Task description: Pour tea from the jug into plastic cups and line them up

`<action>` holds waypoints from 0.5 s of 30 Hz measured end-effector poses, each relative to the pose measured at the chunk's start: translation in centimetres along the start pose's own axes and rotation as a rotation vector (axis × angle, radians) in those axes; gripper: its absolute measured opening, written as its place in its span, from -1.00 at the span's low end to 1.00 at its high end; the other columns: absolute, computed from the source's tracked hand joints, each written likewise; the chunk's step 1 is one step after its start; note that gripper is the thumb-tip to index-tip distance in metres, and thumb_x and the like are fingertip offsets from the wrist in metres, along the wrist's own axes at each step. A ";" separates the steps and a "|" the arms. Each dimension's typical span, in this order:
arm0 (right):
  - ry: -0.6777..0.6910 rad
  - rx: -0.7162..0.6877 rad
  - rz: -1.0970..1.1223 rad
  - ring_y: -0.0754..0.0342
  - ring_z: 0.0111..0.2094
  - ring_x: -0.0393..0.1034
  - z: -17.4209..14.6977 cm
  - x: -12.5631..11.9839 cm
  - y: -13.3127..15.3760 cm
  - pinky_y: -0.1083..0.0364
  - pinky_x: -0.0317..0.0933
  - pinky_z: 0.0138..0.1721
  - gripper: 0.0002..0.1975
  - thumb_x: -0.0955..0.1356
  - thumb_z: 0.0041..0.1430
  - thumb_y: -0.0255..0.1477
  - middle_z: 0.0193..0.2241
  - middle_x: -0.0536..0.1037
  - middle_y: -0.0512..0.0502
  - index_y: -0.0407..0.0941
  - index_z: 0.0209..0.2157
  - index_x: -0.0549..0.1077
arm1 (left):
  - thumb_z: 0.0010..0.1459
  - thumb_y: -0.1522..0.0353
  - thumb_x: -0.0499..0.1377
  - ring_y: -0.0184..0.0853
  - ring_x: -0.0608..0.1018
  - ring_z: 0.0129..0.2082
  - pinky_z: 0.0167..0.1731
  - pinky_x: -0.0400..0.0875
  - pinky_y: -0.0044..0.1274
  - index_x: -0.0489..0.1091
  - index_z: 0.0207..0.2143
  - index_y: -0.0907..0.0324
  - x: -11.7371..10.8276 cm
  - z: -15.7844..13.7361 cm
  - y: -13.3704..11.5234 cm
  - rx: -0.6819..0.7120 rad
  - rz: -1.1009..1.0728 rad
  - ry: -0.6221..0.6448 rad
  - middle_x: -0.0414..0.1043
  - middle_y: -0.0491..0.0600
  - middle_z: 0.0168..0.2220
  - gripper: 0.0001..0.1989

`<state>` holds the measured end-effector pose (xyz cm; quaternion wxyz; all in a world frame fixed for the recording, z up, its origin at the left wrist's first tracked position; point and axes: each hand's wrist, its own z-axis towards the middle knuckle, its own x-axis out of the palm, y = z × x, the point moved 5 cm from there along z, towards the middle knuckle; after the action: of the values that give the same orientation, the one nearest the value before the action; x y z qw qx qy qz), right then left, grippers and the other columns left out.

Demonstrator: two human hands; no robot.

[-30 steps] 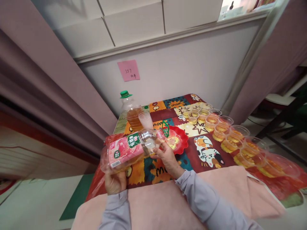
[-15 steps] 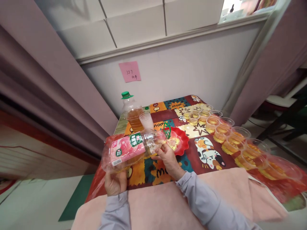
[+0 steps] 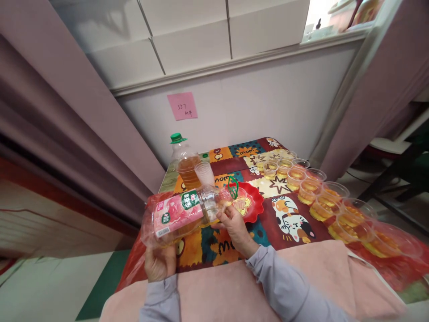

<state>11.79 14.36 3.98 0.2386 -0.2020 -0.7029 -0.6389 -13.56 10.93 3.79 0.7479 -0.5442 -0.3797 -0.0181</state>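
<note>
A big clear plastic bottle (image 3: 177, 212) with a pink label lies nearly sideways in the air, its neck toward the right. My left hand (image 3: 161, 261) grips it from below near the base. Near the neck, my right hand (image 3: 234, 226) holds it between thumb and fingers. Little or no drink shows inside. A green carry loop (image 3: 233, 188) stands at the neck. The mouth end is over a red scalloped plate (image 3: 257, 208); a clear cup seems to sit there, over a yellow pattern, partly hidden by the bottle.
Behind the bottle stand a jug (image 3: 188, 170) of amber drink with a green cap and a stack of clear cups (image 3: 204, 173). Several cups of yellow drink (image 3: 310, 190) line the right side. A pink cloth (image 3: 214, 290) covers the near edge; the wall (image 3: 234, 107) is behind.
Both hands keep hold of the bottle, which stays almost in the same pose. The view has tilted up slightly, so the table and wall sit a little lower in the picture.
</note>
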 end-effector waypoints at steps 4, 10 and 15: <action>0.000 0.015 0.013 -0.15 -0.06 0.64 0.0 0.1 0.0 -0.02 0.65 -0.25 -0.25 0.65 -0.09 0.04 0.02 0.64 -0.21 -0.11 0.03 0.52 | 0.07 0.07 0.45 -0.01 0.38 0.42 0.27 0.50 -0.24 0.57 0.09 0.01 0.2 -0.2 -0.3 0.035 -0.011 -0.023 0.59 -0.05 0.23 -0.46; -0.008 0.032 0.014 -0.16 -0.04 0.62 0.1 0.1 -0.1 -0.03 0.64 -0.26 -0.24 0.66 -0.13 0.06 0.03 0.63 -0.22 -0.11 -0.01 0.53 | 0.02 0.07 0.48 -0.03 0.26 0.50 0.32 0.44 -0.15 0.55 0.14 -0.10 1.4 -0.5 -0.8 0.065 -0.045 -0.001 0.48 -0.12 0.36 -0.39; -0.002 0.035 0.029 -0.14 -0.06 0.63 0.1 0.1 -0.2 0.00 0.62 -0.28 -0.21 0.66 -0.14 0.03 0.02 0.64 -0.22 -0.11 0.03 0.53 | -0.03 0.05 0.49 0.00 0.24 0.51 0.39 0.35 -0.12 0.58 0.12 -0.04 1.5 -0.5 -1.0 0.096 -0.039 -0.023 0.43 -0.09 0.39 -0.37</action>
<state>11.54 14.43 3.85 0.2506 -0.2088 -0.7112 -0.6228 -12.66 10.63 5.42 0.7682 -0.5006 -0.3990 -0.0083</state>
